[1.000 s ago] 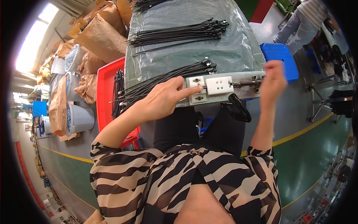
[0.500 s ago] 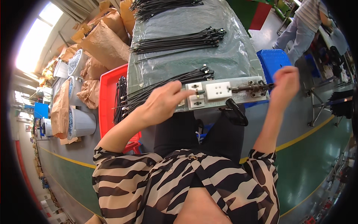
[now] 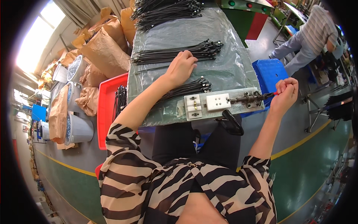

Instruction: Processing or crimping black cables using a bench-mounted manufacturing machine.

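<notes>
My left hand (image 3: 182, 68) is over the near edge of the middle bundle of thin black cables (image 3: 164, 54), its fingers curled together; whatever they may hold is hidden. Closer to me lies another bundle of these black cables (image 3: 186, 87), with light metallic bits at the right ends. A clamping jig (image 3: 238, 93) on a metal plate sits at the table's front right corner. It carries a slotted white block (image 3: 193, 107) and a white block with holes (image 3: 218, 102). At the jig's right end my right hand (image 3: 285, 95) is closed around the red-tipped lever (image 3: 275, 93).
A plastic-covered table (image 3: 156, 114) bears a further cable bundle (image 3: 167, 13) at the back. Left of it are a red tray (image 3: 106, 100), paper sacks (image 3: 106, 52) and grey buckets (image 3: 80, 128). On the right are a blue stool (image 3: 269, 71) and a person (image 3: 313, 33) nearby.
My left hand has moved from the slotted white block up to the middle bundle. The dark piece seen at that block is gone. My right hand has shifted lower, still by the lever.
</notes>
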`<action>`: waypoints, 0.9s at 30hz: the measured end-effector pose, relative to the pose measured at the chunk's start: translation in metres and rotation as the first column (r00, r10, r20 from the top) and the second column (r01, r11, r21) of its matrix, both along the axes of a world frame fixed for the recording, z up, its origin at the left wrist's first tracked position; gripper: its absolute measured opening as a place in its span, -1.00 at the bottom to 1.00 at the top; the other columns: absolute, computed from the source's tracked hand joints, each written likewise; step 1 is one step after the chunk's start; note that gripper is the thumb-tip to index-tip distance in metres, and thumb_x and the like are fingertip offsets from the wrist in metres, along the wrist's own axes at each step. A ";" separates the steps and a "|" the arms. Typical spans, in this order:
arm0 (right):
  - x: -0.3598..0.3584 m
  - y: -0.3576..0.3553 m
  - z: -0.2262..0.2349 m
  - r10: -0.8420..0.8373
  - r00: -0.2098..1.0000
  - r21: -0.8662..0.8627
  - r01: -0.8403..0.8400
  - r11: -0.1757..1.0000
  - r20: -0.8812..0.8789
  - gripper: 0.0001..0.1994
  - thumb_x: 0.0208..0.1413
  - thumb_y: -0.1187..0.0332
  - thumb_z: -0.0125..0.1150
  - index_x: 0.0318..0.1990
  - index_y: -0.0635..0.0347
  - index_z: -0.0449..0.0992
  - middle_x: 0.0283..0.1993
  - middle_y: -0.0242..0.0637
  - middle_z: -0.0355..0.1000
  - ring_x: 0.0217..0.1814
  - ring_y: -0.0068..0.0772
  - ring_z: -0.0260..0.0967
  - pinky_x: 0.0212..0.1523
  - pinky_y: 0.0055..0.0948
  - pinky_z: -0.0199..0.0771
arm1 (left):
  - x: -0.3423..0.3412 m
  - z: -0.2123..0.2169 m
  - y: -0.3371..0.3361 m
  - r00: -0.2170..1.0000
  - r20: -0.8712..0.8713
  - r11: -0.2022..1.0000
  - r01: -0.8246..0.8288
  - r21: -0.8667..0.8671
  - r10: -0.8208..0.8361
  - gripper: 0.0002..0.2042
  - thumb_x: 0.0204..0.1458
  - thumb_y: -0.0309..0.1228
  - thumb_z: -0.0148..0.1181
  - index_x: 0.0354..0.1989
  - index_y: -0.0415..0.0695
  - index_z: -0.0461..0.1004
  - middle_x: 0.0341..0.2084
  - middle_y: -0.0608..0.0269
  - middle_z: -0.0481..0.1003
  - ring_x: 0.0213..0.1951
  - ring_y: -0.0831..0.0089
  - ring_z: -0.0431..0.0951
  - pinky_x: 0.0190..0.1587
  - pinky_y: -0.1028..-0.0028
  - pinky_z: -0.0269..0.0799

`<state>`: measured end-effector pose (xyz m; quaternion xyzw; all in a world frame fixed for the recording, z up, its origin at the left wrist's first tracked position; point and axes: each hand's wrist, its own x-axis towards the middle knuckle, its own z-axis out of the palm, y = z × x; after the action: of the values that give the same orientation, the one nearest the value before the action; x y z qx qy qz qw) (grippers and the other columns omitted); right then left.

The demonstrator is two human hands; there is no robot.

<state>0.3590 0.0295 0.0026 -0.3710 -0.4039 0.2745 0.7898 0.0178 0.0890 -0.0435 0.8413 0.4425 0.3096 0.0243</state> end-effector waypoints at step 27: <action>0.043 0.025 -0.062 0.019 0.962 -0.068 -0.039 0.997 -0.272 -0.85 0.08 0.59 -0.20 -0.40 0.21 0.34 -0.63 -0.47 0.04 -0.61 -0.60 -0.06 -0.52 -0.52 -0.04 | -0.025 0.002 -0.138 0.976 -0.003 0.932 0.208 -0.296 -0.218 -0.44 -0.14 -0.76 0.04 0.09 -0.02 0.50 -0.43 0.13 0.23 -0.39 0.21 0.31 -0.32 0.34 0.31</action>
<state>0.4021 0.0543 -0.0598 -0.3524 -0.2871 0.3488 0.8196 -0.0069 -0.0488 -0.0413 0.8767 0.3901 0.2207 0.1745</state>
